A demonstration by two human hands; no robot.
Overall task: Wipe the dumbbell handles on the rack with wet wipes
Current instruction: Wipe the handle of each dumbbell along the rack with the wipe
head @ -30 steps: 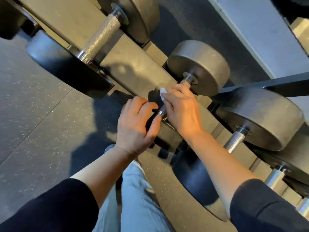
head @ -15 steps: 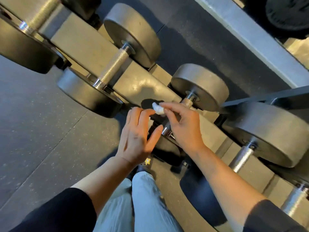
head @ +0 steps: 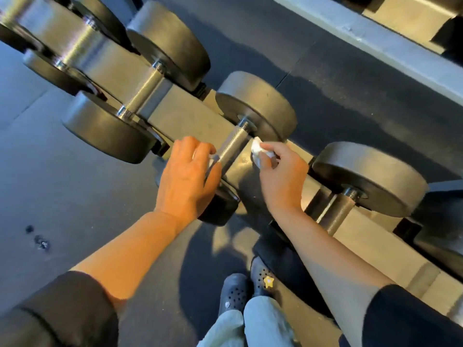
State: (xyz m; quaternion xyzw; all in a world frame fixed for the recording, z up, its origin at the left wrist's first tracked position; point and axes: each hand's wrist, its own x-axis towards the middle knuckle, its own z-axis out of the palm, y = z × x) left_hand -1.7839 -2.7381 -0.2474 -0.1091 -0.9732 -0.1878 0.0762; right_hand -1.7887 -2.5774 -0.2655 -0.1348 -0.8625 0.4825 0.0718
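Between both hands, the dumbbell handle (head: 231, 146) lies bare; right hand (head: 280, 176) pinches the wipe (head: 258, 151), left hand (head: 186, 176) loosely open, more handles seemingly left.

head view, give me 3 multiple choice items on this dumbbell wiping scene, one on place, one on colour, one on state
1. Where is the wet wipe?
A. on the floor
B. in the right hand, beside the middle dumbbell handle
C. draped over a weight head

2. What colour is the star charm on the shoe?
A. yellow
B. red
C. blue

3. What is the left hand doing?
A. pinching the wipe
B. hanging idle at the person's side
C. resting at the near end of the middle handle, holding no wipe

Answers: 1 B, the white wad sits pinched in the right fingers next to the bar. 2 A, it shows yellow on the dark clog. 3 C, its fingers lie by the bar's near end, without a wipe.
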